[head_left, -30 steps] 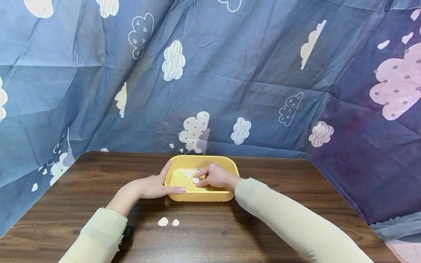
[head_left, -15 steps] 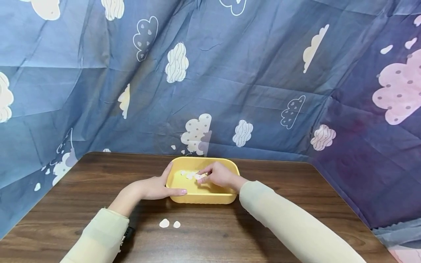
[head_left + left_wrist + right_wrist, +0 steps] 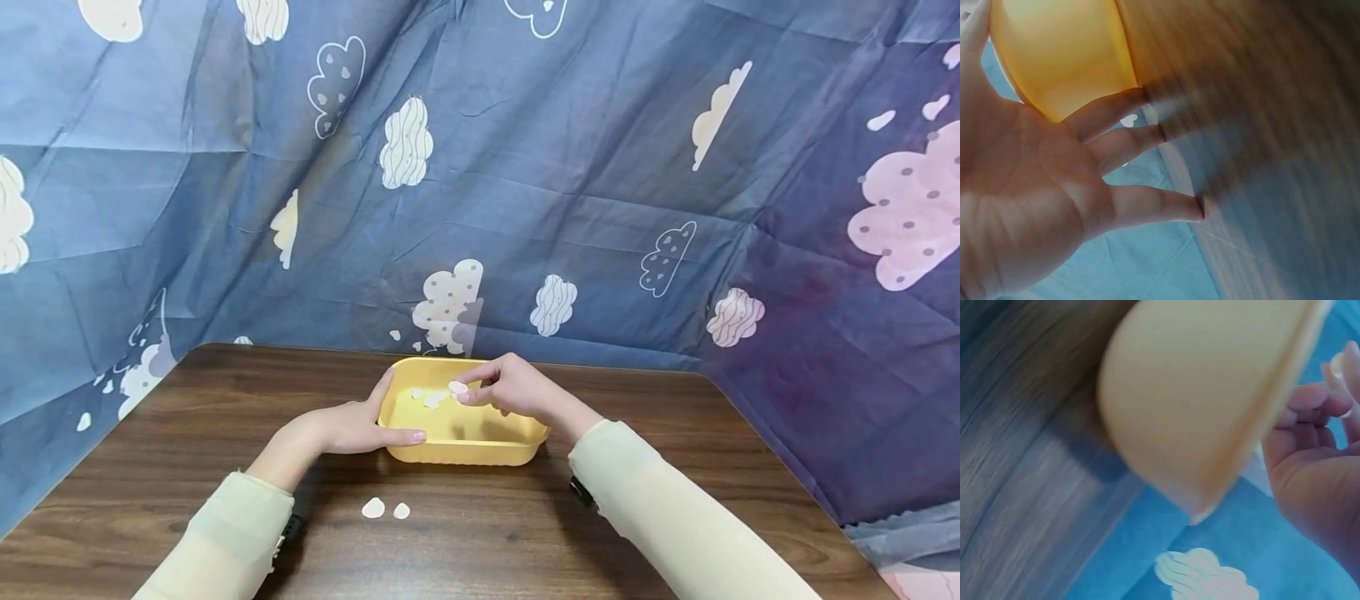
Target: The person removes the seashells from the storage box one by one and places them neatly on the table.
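A yellow plastic bin [image 3: 465, 452] stands on the table, seen in the head view and partly in both wrist views. My left hand [image 3: 345, 427] rests against its left end, thumb along the front rim. In the left wrist view its other fingers [image 3: 1159, 205] are spread straight down to the tabletop. Just above the bin, my right hand [image 3: 517, 390] pinches a small white pebble-like piece [image 3: 457, 387] between thumb and forefinger. Several similar white pieces [image 3: 431, 402] lie on the bin floor, to the left of that hand.
Two white pebble-like pieces [image 3: 372, 507] lie on the brown wooden table [image 3: 465, 542] in front of the bin. Behind the table hangs a blue cloth [image 3: 495, 167] with a cloud print. A dark strap [image 3: 581, 492] shows under the right sleeve.
My right hand has lifted from the bin floor and moved right with a white pebble-like piece in its fingertips. The left hand stays at the bin's left end.
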The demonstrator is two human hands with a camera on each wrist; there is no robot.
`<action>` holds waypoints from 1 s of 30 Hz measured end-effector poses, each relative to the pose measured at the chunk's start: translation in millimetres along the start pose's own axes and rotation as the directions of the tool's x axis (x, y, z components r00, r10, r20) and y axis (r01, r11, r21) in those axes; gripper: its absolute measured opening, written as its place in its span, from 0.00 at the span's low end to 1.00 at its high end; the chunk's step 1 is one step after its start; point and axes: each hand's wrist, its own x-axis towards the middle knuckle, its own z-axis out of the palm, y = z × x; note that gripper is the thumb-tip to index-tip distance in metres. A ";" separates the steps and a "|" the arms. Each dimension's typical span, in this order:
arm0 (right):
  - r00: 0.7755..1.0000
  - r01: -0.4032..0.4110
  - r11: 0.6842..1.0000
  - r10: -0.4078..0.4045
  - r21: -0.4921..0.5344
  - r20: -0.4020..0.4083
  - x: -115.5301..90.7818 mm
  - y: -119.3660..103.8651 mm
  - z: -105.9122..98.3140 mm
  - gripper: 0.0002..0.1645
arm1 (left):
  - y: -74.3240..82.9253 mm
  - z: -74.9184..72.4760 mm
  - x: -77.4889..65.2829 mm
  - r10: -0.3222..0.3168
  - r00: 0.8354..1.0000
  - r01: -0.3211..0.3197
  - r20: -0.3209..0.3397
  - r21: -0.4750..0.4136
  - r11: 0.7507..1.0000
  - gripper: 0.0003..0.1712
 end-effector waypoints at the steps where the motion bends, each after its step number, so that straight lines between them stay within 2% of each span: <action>1: 1.000 0.005 1.000 -0.005 -0.005 0.000 -4.0 -2.1 0.7 0.17 | -0.9 0.7 -0.4 -0.001 1.000 0.001 0.002 -0.001 1.000 0.79; 5: 0.999 0.045 0.999 -0.045 -0.015 -0.024 -21.8 -11.3 3.1 0.17 | -3.8 1.4 -0.9 -0.015 1.000 0.015 0.007 -0.006 1.000 0.80; 11: 0.990 0.116 0.992 -0.111 0.053 -0.090 -49.5 -19.3 1.6 0.19 | -2.7 -4.6 3.9 -0.006 1.000 0.007 0.014 -0.014 1.000 0.79; 15: 0.989 0.133 0.988 -0.128 0.079 -0.070 -63.0 -18.7 4.7 0.20 | -3.6 -4.2 3.7 -0.012 1.000 0.012 0.014 -0.007 1.000 0.79; 20: 0.991 0.136 0.987 -0.137 0.088 0.005 -72.8 -25.2 8.3 0.17 | -1.0 -5.0 1.9 -0.010 1.000 0.010 0.011 -0.016 1.000 0.79; 23: 0.983 0.167 0.985 -0.171 0.050 0.071 -76.1 -30.3 13.0 0.15 | -0.8 -4.9 1.4 -0.002 1.000 0.002 0.008 -0.015 1.000 0.78; 26: 0.955 0.227 0.974 -0.221 -0.009 0.200 -79.0 -32.0 20.0 0.12 | -0.5 -4.1 1.5 0.002 1.000 -0.002 0.003 -0.010 1.000 0.79; 30: 0.893 0.296 0.954 -0.256 -0.054 0.371 -80.5 -29.1 31.6 0.10 | 0.5 -3.0 1.6 0.002 1.000 -0.002 0.003 -0.012 1.000 0.79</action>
